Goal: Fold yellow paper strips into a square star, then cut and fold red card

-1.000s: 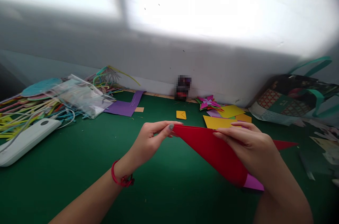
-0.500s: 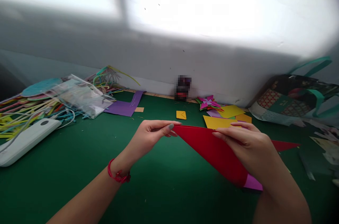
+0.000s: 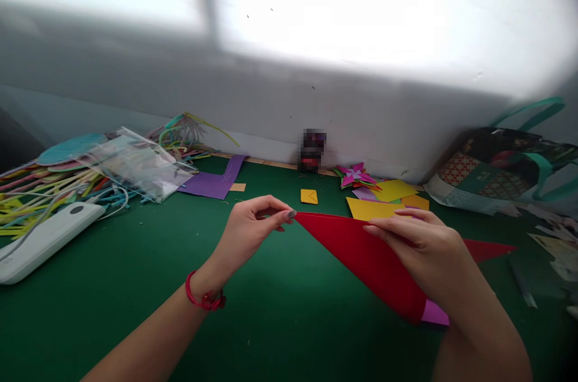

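A folded sheet of red paper [image 3: 361,255] is held up above the green table, its folded edge running across between my two hands. My left hand [image 3: 255,222], with a red bracelet on the wrist, pinches the pointed left tip between thumb and fingers. Farther right along the top edge, my right hand [image 3: 418,243] grips the red paper between thumb and fingers and covers part of it. Another red point shows beyond my right hand. Below the paper's lower corner, a piece of pink paper [image 3: 436,313] is partly visible.
Yellow paper sheets [image 3: 372,209] and a pink paper pinwheel shape [image 3: 355,174] lie behind my right hand. A small yellow envelope [image 3: 309,196] is near the middle. Purple paper [image 3: 212,184], a clear plastic bag [image 3: 149,168] and a white device [image 3: 49,243] lie left; a patterned bag [image 3: 478,168] stands right.
My left hand's fingers have drawn back slightly left to the very tip of the red paper and curled more. My right hand has stayed nearly still.
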`<action>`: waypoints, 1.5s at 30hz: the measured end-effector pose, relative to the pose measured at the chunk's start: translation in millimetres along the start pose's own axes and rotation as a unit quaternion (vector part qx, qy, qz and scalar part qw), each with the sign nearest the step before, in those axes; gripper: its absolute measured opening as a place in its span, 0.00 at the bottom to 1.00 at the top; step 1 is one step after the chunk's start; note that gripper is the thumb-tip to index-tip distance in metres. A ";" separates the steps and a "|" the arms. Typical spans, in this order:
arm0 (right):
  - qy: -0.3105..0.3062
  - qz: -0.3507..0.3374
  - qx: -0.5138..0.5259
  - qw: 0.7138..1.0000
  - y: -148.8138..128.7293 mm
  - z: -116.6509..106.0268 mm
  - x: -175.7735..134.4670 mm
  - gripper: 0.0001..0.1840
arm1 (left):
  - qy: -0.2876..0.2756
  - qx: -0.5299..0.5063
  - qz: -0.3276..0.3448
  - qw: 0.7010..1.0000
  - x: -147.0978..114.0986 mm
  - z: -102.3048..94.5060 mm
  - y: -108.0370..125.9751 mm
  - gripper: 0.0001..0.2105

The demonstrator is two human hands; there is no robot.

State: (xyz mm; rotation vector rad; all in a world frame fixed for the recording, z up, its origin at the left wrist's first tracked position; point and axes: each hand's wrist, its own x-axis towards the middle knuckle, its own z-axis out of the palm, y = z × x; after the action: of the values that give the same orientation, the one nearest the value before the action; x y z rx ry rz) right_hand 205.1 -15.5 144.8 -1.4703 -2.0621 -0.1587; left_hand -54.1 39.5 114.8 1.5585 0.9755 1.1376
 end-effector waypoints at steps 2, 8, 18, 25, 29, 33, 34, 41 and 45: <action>-0.003 0.000 -0.002 1.000 0.6 0.3 0.1 0.12 | 0.006 0.008 0.001 1.000 0.4 -0.4 0.0 0.07; 0.001 0.021 0.001 1.000 5.5 2.6 -1.7 0.12 | -0.021 0.024 0.005 0.999 0.9 -1.5 1.7 0.08; -0.015 0.017 -0.002 1.000 4.2 3.1 0.6 0.12 | -0.027 0.092 0.007 0.995 0.9 -6.9 5.1 0.08; -0.028 -0.001 -0.009 1.000 4.4 4.3 1.8 0.10 | 0.002 0.131 0.015 0.991 -0.2 -4.5 6.7 0.10; -0.020 0.002 -0.008 1.000 3.8 4.8 1.6 0.10 | 0.021 0.127 0.008 0.992 -0.7 -1.5 5.7 0.11; -0.013 0.008 0.004 1.000 1.7 3.9 2.3 0.10 | -0.069 0.088 0.017 0.994 0.6 2.5 4.3 0.16; -0.016 0.006 0.008 1.000 0.8 3.7 2.7 0.10 | -0.104 0.078 0.013 0.991 0.7 3.7 3.7 0.19; -0.045 -0.007 0.044 0.998 -3.0 4.8 3.7 0.08 | -0.189 0.045 0.010 0.981 -1.1 6.7 3.0 0.21; -0.042 -0.004 0.040 0.998 -2.2 4.8 3.3 0.09 | -0.157 0.081 -0.007 0.984 -1.3 4.0 4.1 0.22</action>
State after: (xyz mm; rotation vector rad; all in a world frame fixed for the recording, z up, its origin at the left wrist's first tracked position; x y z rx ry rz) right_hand 200.6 -11.6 143.2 -1.4432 -2.1146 -0.0172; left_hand -50.3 36.3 118.1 1.7934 0.8789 0.7852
